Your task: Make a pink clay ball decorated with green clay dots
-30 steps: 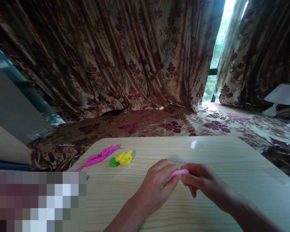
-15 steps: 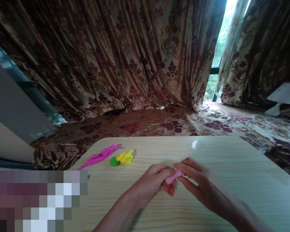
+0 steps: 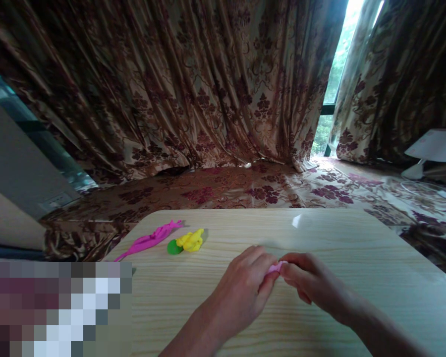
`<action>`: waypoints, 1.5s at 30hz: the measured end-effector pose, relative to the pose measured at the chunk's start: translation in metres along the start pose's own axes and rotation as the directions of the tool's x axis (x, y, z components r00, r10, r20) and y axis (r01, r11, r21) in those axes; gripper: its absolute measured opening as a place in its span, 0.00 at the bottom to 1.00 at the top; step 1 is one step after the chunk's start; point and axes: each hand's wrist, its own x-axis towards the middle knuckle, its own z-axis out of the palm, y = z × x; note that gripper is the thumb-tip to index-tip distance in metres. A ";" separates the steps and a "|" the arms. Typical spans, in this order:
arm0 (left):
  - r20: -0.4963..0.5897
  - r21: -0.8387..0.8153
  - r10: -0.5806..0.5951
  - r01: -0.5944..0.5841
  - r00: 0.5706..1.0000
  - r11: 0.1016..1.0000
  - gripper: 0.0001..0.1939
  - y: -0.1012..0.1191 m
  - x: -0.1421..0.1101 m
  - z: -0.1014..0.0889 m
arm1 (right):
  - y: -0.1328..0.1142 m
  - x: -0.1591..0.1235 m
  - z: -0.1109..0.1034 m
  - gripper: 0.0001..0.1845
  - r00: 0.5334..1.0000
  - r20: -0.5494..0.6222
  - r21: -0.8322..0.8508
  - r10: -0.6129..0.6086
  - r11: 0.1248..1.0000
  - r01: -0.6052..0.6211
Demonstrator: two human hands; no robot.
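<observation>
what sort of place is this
Probably a room in a home, perhaps by a bay window: patterned floor-length curtains cover most of the glass, a white lamp stands at right, and a wood-grain table is in front.

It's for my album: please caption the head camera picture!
Left hand and right hand hold a pale pink piece; a yellow lump lies on the table.

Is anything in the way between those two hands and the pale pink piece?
Nothing visible: the left hand and right hand both hold the pale pink piece directly. The yellow lump, green piece and magenta strip lie off to the left.
</observation>
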 end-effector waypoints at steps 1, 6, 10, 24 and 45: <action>0.001 0.031 0.038 -0.038 0.999 0.999 0.11 0.001 -0.001 0.000 | 0.000 0.000 -0.002 0.15 0.998 0.058 0.114 0.037 0.993 -0.044; -0.049 -0.296 -0.256 0.230 0.966 0.927 0.11 -0.009 0.002 0.005 | 0.006 0.002 -0.007 0.12 0.993 0.010 0.069 -0.119 0.991 0.118; 0.242 -0.712 -0.423 0.456 0.873 0.534 0.14 -0.021 0.004 0.006 | 0.008 0.001 -0.006 0.18 0.900 -0.070 -0.231 -0.430 0.885 0.405; -0.202 0.005 -0.115 0.118 0.973 0.993 0.08 -0.007 0.000 0.020 | 0.006 0.004 0.002 0.16 0.974 -0.167 0.022 -0.152 0.987 0.157; -0.123 0.066 -0.189 0.198 0.974 0.978 0.08 -0.049 0.002 0.023 | 0.032 0.019 0.003 0.05 0.906 -0.082 -0.535 -0.416 0.785 0.312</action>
